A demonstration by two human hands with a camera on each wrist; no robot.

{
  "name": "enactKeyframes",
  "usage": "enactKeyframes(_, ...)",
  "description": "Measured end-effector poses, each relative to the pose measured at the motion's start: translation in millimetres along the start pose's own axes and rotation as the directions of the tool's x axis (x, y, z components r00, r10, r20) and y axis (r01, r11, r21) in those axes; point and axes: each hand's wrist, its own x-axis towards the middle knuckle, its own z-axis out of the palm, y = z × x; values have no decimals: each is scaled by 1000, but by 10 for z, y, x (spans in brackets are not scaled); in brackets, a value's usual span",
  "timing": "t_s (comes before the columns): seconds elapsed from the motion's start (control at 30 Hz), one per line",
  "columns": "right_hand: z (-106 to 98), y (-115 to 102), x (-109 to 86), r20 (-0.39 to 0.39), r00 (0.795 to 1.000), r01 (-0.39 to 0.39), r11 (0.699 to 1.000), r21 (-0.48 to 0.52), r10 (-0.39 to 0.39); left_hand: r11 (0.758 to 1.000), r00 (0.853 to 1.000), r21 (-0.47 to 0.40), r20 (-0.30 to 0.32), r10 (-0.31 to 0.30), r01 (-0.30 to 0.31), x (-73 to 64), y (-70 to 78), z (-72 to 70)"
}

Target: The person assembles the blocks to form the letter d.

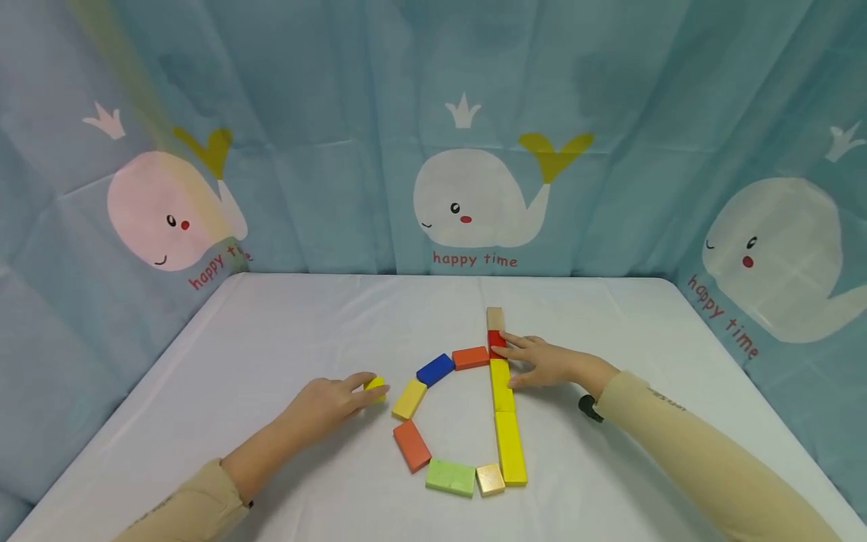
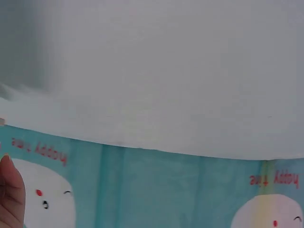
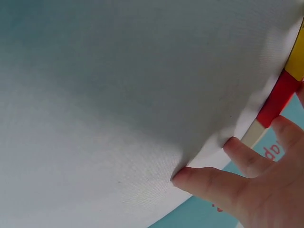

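Observation:
In the head view my left hand (image 1: pixel 328 406) pinches a small yellow block (image 1: pixel 375 389) left of a ring of blocks. Only part of that hand (image 2: pixel 11 192) shows at the left wrist view's edge; its block is hidden there. My right hand (image 1: pixel 547 363) lies with fingers spread beside a straight column of blocks. Its fingertips are at the red block (image 1: pixel 497 344), below a wooden block (image 1: pixel 495 318) and above two long yellow blocks (image 1: pixel 502 385). In the right wrist view, fingers (image 3: pixel 285 130) meet the red block (image 3: pixel 279 99) and others reach over the white cloth.
Left of the column, an arc runs through orange-red (image 1: pixel 470 357), blue (image 1: pixel 436 369), pale yellow (image 1: pixel 409 399), red-orange (image 1: pixel 412 446), green (image 1: pixel 451 478) and wooden (image 1: pixel 491 479) blocks. A black object (image 1: pixel 590 408) lies by the right sleeve. A whale-print curtain (image 1: pixel 339 203) borders the white table (image 1: pixel 305 324).

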Motion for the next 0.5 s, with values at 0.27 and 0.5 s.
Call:
enactKeyframes(0.27, 26, 30, 18, 11, 1000, -13, 1000, -21, 13, 987, 994, -114, -10, 109, -109, 140, 396, -85)
enactKeyframes(0.5, 21, 26, 26, 13, 1000, -13, 1000, -23, 14, 941, 967, -234, 6, 254, -246, 356, 775, -154)
